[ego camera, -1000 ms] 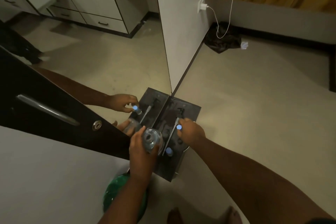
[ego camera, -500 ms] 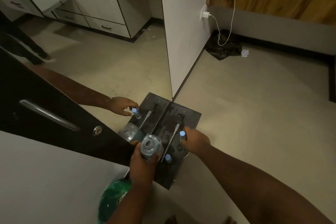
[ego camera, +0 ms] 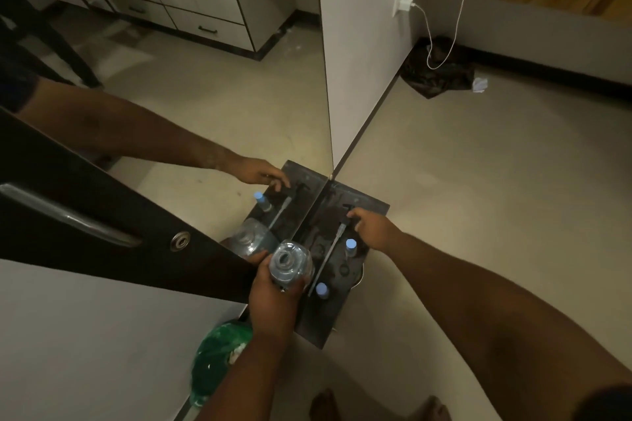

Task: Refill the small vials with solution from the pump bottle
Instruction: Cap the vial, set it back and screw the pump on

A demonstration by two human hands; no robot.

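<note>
My left hand grips a clear plastic bottle, upright with its mouth uncapped, at the near left of a dark tray. Two small blue-capped vials stand on the tray: one just beside my right wrist, the other nearer to me. A pump's thin tube lies along the tray, and its black head is at the far end. My right hand hovers there with fingers apart, its fingertips at the black head and nothing held.
A mirror panel stands along the tray's left edge and doubles the hands, bottle and a vial. A dark door with a metal handle juts in from the left. A green bag lies below. A charger cable and black bag are by the far wall.
My right hand let go of the blue-capped vial, which now stands on the tray, and moved away to the pump's black head. My left hand kept hold of the bottle.
</note>
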